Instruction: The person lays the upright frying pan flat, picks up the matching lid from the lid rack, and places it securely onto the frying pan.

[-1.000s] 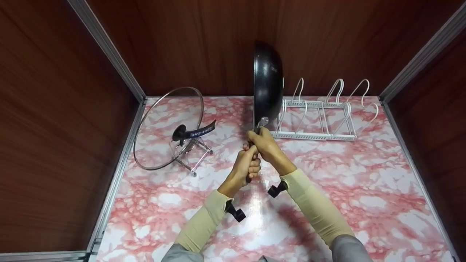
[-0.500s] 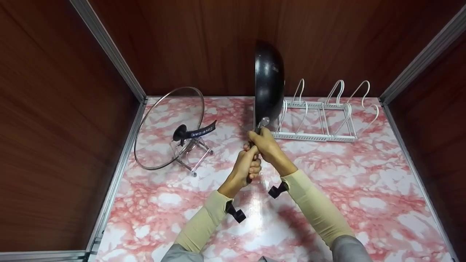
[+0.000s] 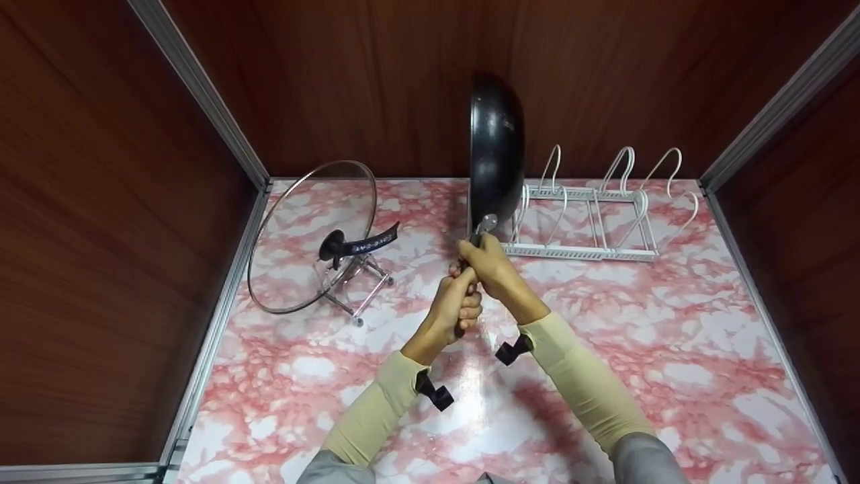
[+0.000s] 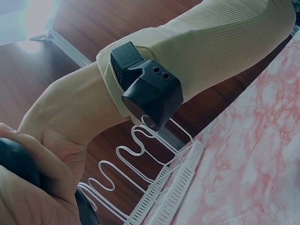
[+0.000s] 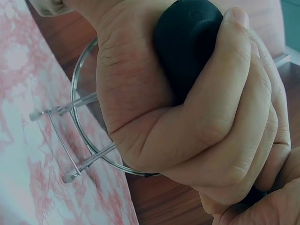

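A black wok [image 3: 497,148] is held on its side, its rim to the left and its rounded bottom to the right, above the left end of a white wire rack [image 3: 578,253]. My right hand [image 3: 494,269] grips its handle close to the metal joint. Just behind it, my left hand [image 3: 449,309] wraps its fingers round the handle's rear. In the right wrist view the black handle [image 5: 187,44] sticks out of the left hand [image 5: 197,131]. Most of the handle is hidden under both hands.
A glass lid [image 3: 302,296] with a black knob leans upright on a small clear stand [image 3: 369,296] at the left. The white rack has several curved wire dividers. Brown wood-look panels [image 3: 322,81] enclose the red-and-white marbled tabletop [image 3: 672,323] at the back and sides.
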The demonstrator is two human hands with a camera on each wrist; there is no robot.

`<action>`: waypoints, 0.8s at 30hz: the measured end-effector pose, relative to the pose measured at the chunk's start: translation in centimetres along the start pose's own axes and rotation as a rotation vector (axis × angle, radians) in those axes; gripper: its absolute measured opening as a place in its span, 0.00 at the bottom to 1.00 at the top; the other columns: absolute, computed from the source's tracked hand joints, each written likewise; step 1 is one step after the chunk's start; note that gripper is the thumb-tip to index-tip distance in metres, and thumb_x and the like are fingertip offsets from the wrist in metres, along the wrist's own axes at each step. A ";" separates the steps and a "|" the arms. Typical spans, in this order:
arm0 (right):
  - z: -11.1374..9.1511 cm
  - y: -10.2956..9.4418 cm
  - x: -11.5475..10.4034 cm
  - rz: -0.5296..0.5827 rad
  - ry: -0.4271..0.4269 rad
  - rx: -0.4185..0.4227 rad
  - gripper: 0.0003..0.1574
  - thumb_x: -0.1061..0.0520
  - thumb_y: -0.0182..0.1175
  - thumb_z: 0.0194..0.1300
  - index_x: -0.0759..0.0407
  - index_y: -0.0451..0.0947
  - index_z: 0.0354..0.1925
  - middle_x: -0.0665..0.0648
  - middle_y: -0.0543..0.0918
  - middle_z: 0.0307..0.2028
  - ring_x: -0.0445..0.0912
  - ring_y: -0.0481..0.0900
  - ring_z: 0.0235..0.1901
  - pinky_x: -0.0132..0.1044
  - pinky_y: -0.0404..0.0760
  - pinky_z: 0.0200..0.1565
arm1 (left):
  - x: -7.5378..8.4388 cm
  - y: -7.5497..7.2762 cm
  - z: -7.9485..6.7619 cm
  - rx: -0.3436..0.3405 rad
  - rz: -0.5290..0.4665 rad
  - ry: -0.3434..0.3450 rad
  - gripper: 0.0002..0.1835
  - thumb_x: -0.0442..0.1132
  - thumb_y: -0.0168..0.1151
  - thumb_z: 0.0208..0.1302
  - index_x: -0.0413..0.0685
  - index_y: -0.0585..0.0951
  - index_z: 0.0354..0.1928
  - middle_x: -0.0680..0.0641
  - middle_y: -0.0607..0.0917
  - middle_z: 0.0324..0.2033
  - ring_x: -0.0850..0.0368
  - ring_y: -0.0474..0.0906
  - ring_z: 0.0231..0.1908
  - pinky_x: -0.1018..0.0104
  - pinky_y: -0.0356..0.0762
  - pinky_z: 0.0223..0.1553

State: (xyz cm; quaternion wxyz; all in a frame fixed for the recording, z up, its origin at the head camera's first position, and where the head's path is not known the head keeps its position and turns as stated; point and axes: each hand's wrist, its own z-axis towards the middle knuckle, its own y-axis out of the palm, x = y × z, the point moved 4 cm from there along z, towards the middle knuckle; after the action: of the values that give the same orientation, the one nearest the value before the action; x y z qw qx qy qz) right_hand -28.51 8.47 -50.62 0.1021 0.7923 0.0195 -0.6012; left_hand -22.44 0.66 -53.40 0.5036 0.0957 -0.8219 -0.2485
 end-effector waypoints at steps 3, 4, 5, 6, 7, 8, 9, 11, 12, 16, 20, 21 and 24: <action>-0.1 0.0 -0.1 0.001 0.004 0.003 0.08 0.65 0.50 0.74 0.63 0.67 0.34 0.55 0.78 0.18 0.42 0.79 0.16 0.31 0.75 0.16 | 0.1 0.1 -0.1 -0.002 0.002 0.000 0.15 0.41 0.52 0.64 0.58 0.64 0.19 0.62 0.60 0.07 0.72 0.56 0.06 0.77 0.58 0.05; -0.1 0.0 -0.2 0.000 0.005 0.004 0.08 0.65 0.50 0.74 0.63 0.67 0.33 0.55 0.78 0.18 0.42 0.79 0.15 0.31 0.75 0.16 | 0.1 0.1 -0.1 -0.002 0.002 0.001 0.15 0.41 0.52 0.64 0.58 0.64 0.19 0.62 0.60 0.07 0.72 0.56 0.06 0.77 0.58 0.05; -0.2 0.0 -0.2 -0.004 0.004 0.005 0.08 0.65 0.50 0.74 0.63 0.67 0.34 0.55 0.78 0.18 0.41 0.79 0.16 0.31 0.75 0.16 | 0.1 0.1 -0.1 -0.004 0.005 0.003 0.15 0.41 0.52 0.64 0.57 0.64 0.19 0.62 0.60 0.07 0.72 0.56 0.06 0.77 0.58 0.05; -0.2 0.0 -0.2 -0.007 0.004 0.006 0.08 0.65 0.50 0.74 0.62 0.67 0.34 0.55 0.78 0.17 0.41 0.79 0.16 0.31 0.75 0.16 | 0.1 0.1 -0.1 -0.005 0.007 0.006 0.15 0.41 0.52 0.64 0.57 0.64 0.19 0.62 0.60 0.07 0.72 0.56 0.06 0.77 0.58 0.05; -0.2 0.0 -0.3 -0.011 0.004 0.006 0.09 0.65 0.50 0.74 0.62 0.67 0.33 0.54 0.78 0.17 0.41 0.79 0.15 0.31 0.74 0.15 | 0.2 0.1 -0.1 -0.005 0.011 0.007 0.15 0.40 0.51 0.64 0.57 0.64 0.20 0.62 0.60 0.07 0.72 0.56 0.06 0.77 0.58 0.05; -0.2 0.0 -0.3 -0.015 0.005 0.005 0.10 0.65 0.50 0.74 0.62 0.67 0.33 0.54 0.78 0.17 0.41 0.79 0.15 0.30 0.74 0.15 | 0.2 0.1 -0.1 -0.005 0.012 0.008 0.14 0.40 0.51 0.64 0.57 0.64 0.20 0.62 0.60 0.07 0.72 0.56 0.06 0.77 0.58 0.05; -0.2 0.0 -0.3 -0.014 0.002 0.004 0.09 0.65 0.50 0.75 0.62 0.67 0.33 0.54 0.78 0.17 0.41 0.79 0.15 0.30 0.74 0.15 | 0.2 0.1 -0.1 -0.004 0.014 0.008 0.14 0.40 0.51 0.63 0.57 0.64 0.19 0.62 0.60 0.07 0.72 0.56 0.06 0.77 0.58 0.05; -0.2 0.0 -0.4 -0.015 -0.003 0.002 0.10 0.65 0.50 0.74 0.62 0.67 0.33 0.54 0.78 0.17 0.41 0.79 0.15 0.30 0.74 0.15 | 0.2 0.1 -0.1 -0.002 0.017 0.007 0.14 0.40 0.51 0.63 0.57 0.64 0.19 0.62 0.60 0.07 0.72 0.56 0.06 0.77 0.58 0.05; -0.3 0.0 -0.4 -0.016 -0.005 0.002 0.10 0.65 0.50 0.74 0.62 0.67 0.32 0.54 0.78 0.16 0.41 0.79 0.15 0.30 0.74 0.15 | 0.2 0.1 -0.1 0.000 0.016 0.003 0.14 0.40 0.51 0.63 0.57 0.65 0.19 0.62 0.60 0.07 0.72 0.56 0.06 0.77 0.58 0.05; -0.3 0.0 -0.6 -0.026 -0.020 0.010 0.06 0.65 0.51 0.72 0.63 0.67 0.34 0.54 0.79 0.17 0.41 0.79 0.15 0.31 0.76 0.17 | 0.3 0.2 -0.2 0.006 0.012 0.000 0.14 0.40 0.52 0.62 0.57 0.65 0.19 0.62 0.60 0.07 0.72 0.56 0.06 0.76 0.57 0.05; -0.4 0.0 -0.7 -0.039 -0.025 0.017 0.04 0.66 0.51 0.71 0.63 0.66 0.37 0.54 0.78 0.18 0.42 0.80 0.16 0.31 0.77 0.18 | 0.4 0.3 -0.3 0.010 0.007 0.005 0.14 0.40 0.52 0.62 0.57 0.65 0.19 0.62 0.60 0.07 0.72 0.56 0.06 0.76 0.57 0.05; -0.4 0.0 -0.7 -0.039 -0.026 0.017 0.04 0.66 0.51 0.72 0.63 0.66 0.37 0.54 0.78 0.18 0.42 0.80 0.16 0.31 0.77 0.18 | 0.4 0.3 -0.3 0.010 0.006 0.006 0.14 0.40 0.52 0.63 0.57 0.64 0.19 0.62 0.60 0.07 0.72 0.56 0.06 0.76 0.57 0.05; -0.5 0.0 -0.8 -0.038 -0.034 0.013 0.04 0.66 0.50 0.72 0.63 0.66 0.36 0.54 0.78 0.18 0.41 0.80 0.16 0.30 0.78 0.19 | 0.4 0.4 -0.4 0.006 0.007 0.010 0.15 0.40 0.51 0.63 0.57 0.64 0.19 0.62 0.60 0.07 0.72 0.55 0.06 0.77 0.57 0.05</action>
State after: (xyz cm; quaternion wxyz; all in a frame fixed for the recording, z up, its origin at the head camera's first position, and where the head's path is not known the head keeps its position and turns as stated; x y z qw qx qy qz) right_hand -28.30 8.63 -49.76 0.0858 0.7820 0.0289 -0.6167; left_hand -22.28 0.70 -52.73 0.5084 0.0957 -0.8203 -0.2440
